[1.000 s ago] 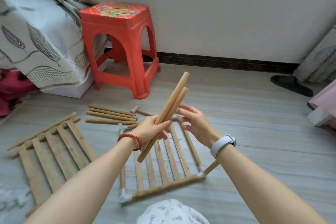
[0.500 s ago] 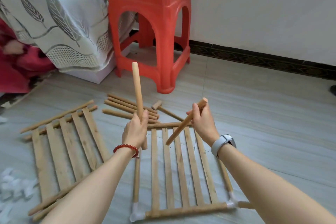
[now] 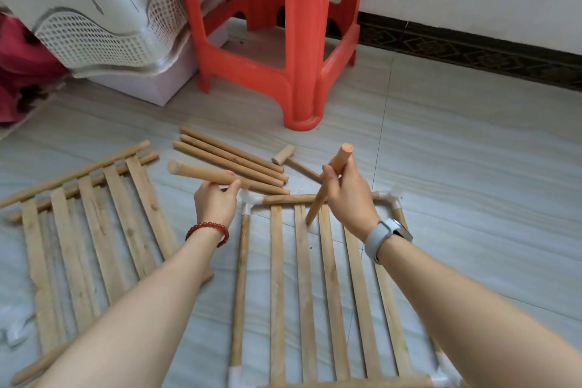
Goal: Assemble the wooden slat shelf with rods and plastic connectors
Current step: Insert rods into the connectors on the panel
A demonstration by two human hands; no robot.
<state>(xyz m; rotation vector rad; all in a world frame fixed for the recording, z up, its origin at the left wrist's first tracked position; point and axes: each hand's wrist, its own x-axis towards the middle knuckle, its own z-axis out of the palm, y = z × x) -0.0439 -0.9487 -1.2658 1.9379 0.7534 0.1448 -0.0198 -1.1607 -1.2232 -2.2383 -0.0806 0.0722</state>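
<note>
A slat panel [image 3: 304, 290] with side rods and white plastic corner connectors [image 3: 248, 200] lies on the floor under my arms. My left hand [image 3: 215, 201] grips one wooden rod [image 3: 195, 173], held nearly level and pointing left, just above the panel's far left connector. My right hand [image 3: 346, 195] grips a second rod [image 3: 341, 157], steeply tilted, its lower end over the slats near the far rail. A far right connector [image 3: 389, 200] shows beside my right hand. A second slat panel [image 3: 91, 239] lies to the left.
Several loose rods [image 3: 233, 161] and a small wooden mallet [image 3: 288, 157] lie beyond the panel. A red plastic stool [image 3: 283, 50] stands behind them. A patterned cloth over a white box [image 3: 94, 9] is at the far left. White connector scraps [image 3: 14, 329] lie at the left edge.
My head has moved closer and lower. My left hand has swung its rod from upright to nearly level. My right hand has tipped its rod steeper and brought it down over the panel's far rail.
</note>
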